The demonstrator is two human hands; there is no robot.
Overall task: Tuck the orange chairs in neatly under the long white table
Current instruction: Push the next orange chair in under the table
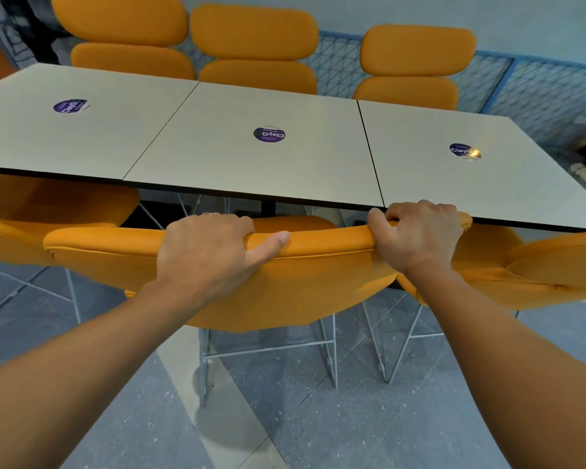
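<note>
Two hands [210,252] [420,235] gripping one orange chair [301,286], six chairs, one table [251,164]

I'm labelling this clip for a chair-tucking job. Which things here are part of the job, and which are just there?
Part of the job:
left hand and right hand, gripping the middle chair's backrest
near-side chairs at left and right
white table

Just there:
purple stickers
blue mesh fence
</note>
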